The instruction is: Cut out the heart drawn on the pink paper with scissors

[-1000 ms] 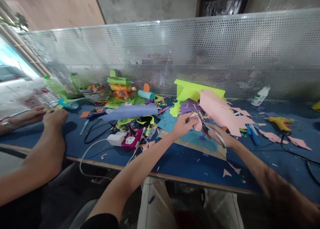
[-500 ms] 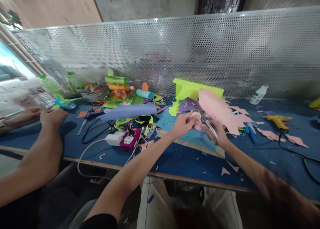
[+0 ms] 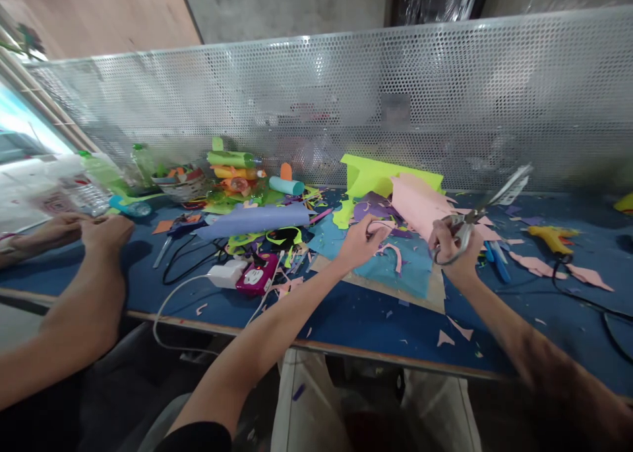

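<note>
Pinched in my left hand (image 3: 363, 241) is a small pink paper piece (image 3: 380, 226), above a blue sheet with scraps on it. A curved pink strip (image 3: 397, 257) lies on that blue sheet (image 3: 410, 282), just right of the hand. My right hand (image 3: 455, 246) is closed around the handles of metal scissors (image 3: 499, 192), whose blades point up and to the right. Behind the right hand lies a large pink sheet (image 3: 418, 205), in front of a yellow-green sheet (image 3: 370, 175).
Glue gun (image 3: 551, 239), its black cable and a white bottle (image 3: 517, 190) stand right. A purple roll (image 3: 257, 221), magenta power block (image 3: 258, 275) and bottle crafts (image 3: 235, 172) lie left. Another person's hands (image 3: 106, 231) work far left. Perforated metal panel (image 3: 316, 103) runs behind.
My right hand has moved right and turned, swinging the scissors up and away from the pink piece. A curved pink strip now shows on the blue sheet.
</note>
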`<state>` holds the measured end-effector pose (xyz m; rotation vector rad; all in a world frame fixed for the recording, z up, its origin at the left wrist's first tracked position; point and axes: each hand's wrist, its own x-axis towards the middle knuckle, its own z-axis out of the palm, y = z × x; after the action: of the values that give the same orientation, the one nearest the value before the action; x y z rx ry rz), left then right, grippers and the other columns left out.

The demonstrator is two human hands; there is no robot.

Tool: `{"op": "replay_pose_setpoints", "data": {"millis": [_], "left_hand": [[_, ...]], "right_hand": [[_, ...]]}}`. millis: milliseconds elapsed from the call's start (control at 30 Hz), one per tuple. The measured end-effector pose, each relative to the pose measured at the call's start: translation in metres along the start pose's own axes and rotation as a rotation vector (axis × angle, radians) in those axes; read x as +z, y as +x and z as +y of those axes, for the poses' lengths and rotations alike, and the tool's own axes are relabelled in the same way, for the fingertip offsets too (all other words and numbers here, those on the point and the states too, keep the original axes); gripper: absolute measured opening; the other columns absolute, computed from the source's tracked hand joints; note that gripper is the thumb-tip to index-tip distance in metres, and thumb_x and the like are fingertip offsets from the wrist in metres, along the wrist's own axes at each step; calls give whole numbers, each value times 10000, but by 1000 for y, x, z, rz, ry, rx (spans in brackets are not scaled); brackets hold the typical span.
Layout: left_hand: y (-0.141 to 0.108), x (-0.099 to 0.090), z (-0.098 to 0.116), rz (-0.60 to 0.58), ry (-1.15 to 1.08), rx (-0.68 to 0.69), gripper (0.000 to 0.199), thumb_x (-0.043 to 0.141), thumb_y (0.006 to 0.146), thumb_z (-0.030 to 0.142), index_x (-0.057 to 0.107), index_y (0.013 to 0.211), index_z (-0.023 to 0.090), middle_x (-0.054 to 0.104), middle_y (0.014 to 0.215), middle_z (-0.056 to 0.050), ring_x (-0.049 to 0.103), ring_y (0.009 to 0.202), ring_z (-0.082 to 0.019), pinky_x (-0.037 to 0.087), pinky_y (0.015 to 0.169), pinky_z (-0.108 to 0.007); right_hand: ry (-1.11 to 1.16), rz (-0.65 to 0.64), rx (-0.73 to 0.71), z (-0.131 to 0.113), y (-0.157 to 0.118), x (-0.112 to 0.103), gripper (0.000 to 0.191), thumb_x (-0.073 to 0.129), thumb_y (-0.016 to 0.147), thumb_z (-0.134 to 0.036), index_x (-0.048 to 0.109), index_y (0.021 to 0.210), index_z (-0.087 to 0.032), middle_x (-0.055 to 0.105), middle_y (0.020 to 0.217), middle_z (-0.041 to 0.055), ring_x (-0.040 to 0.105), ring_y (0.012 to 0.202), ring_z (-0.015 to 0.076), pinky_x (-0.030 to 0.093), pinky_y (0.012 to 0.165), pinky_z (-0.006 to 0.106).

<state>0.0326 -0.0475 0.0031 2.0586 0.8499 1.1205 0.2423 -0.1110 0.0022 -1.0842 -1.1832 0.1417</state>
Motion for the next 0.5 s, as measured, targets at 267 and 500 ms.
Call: {"op": "replay_pose_setpoints", "data": {"millis": [267,500], "left_hand": [[1,-2,-1,38,-172,-100,359,575,950,564,546,1016,212,661,641,7,573,462,-134,479,505,-267],[3,0,-5,109,-103,-70,377,619,918,575,582,918,200,604,612,17,576,525,-130,454,551,-259]], "right_hand": [[-217,-320,-83,22,4,-1,221,650,834,-370,736,966,-215,791,849,66,742,657,227,609,652,358],[-204,-417,-128,45,7,-4,658,772,723,-386,604,1344,-252,565,1504,128,574,1357,390,435,1121,553]]}}
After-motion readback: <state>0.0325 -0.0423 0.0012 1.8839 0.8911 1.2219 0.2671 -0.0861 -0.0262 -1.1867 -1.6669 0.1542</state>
